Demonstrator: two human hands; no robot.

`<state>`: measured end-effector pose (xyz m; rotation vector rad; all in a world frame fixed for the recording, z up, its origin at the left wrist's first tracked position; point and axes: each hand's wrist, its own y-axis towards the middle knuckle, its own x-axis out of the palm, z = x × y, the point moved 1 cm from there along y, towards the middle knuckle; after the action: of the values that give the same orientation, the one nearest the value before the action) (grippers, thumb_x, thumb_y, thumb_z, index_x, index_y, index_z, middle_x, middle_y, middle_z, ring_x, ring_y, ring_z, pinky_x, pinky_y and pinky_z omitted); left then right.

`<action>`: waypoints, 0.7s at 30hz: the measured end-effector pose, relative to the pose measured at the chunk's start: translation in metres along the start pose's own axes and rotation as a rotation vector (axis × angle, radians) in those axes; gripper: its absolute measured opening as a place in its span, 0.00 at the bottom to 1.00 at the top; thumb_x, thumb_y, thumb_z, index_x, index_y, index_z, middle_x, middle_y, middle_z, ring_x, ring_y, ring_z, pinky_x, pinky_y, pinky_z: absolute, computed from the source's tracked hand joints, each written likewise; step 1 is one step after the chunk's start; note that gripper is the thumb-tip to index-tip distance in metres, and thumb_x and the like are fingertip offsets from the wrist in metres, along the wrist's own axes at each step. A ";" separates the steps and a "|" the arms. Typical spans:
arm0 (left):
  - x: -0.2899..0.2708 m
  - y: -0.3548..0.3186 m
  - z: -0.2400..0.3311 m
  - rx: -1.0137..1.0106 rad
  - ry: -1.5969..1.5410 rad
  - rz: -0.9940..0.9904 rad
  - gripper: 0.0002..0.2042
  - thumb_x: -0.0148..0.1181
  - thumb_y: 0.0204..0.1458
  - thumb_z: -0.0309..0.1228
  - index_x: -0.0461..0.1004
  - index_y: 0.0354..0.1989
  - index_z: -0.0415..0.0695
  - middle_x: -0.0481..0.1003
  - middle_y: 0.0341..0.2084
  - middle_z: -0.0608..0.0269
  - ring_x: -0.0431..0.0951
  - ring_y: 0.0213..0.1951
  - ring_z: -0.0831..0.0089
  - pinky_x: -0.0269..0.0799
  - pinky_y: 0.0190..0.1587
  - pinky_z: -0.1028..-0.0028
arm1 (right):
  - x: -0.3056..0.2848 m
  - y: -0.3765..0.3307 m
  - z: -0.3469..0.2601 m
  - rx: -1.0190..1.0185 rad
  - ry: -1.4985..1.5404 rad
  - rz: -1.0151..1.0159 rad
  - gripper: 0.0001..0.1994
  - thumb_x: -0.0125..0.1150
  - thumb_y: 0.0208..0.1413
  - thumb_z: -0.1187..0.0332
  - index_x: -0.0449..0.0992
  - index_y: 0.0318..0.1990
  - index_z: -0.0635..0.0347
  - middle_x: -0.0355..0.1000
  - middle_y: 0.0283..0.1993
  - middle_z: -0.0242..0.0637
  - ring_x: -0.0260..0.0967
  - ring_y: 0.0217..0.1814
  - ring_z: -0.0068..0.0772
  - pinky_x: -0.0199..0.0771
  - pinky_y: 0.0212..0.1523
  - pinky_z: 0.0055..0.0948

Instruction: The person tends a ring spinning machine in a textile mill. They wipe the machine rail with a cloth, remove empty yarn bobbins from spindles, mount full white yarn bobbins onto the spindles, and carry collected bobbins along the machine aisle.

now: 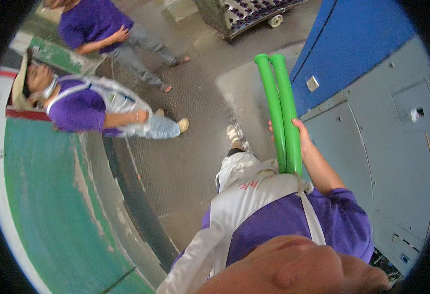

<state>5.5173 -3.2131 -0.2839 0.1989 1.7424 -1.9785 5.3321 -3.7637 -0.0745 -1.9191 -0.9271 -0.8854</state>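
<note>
My right hand (304,139) is closed round two long, bright green tubes. The left tube (272,103) and the right tube (286,95) lie side by side, each with a flared rim at its far end. Their near ends rest close to my white apron (254,188). My thumb shows on the right side of the pair and fingertips show on the left. My left hand is out of view.
On the left, a person in a purple shirt and clear apron (80,110) stands beside a green panel (43,196); another person (95,24) is farther off. A wheeled cart (220,24) with rows of purple-and-white pieces stands ahead. Blue (352,44) and grey cabinets (386,157) line the right.
</note>
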 end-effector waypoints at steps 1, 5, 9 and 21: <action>-0.014 0.030 0.046 0.040 0.030 -0.009 0.17 0.54 0.57 0.41 0.77 0.40 0.38 0.80 0.32 0.51 0.80 0.37 0.62 0.74 0.40 0.64 | 0.004 0.038 -0.023 -0.029 0.036 0.008 0.38 0.55 0.52 0.48 0.60 0.64 0.67 0.65 0.62 0.48 0.66 0.62 0.42 0.70 0.59 0.43; -0.110 0.157 0.280 0.271 0.290 0.098 0.17 0.54 0.58 0.42 0.77 0.39 0.39 0.80 0.31 0.52 0.80 0.36 0.62 0.74 0.39 0.64 | 0.026 0.152 -0.134 -0.169 -0.080 0.055 0.37 0.56 0.52 0.50 0.61 0.64 0.67 0.65 0.61 0.47 0.66 0.62 0.42 0.70 0.58 0.42; -0.229 0.232 0.610 0.683 0.004 0.375 0.16 0.55 0.57 0.42 0.76 0.38 0.39 0.77 0.24 0.56 0.78 0.31 0.69 0.72 0.34 0.68 | 0.033 0.228 -0.232 -0.225 -0.065 0.119 0.36 0.58 0.51 0.51 0.61 0.63 0.66 0.66 0.61 0.47 0.66 0.62 0.43 0.70 0.59 0.42; -0.106 0.135 1.131 1.125 -0.307 -0.139 0.13 0.57 0.59 0.28 0.71 0.51 0.39 0.73 0.38 0.68 0.73 0.39 0.79 0.72 0.45 0.75 | -0.098 0.530 -0.638 -0.586 0.187 0.554 0.34 0.61 0.49 0.47 0.65 0.59 0.60 0.71 0.49 0.49 0.70 0.48 0.47 0.68 0.53 0.50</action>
<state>5.9060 -4.2821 -0.1635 0.1239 0.3216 -2.6937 5.5802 -4.5611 -0.0740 -2.3528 0.0133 -1.0332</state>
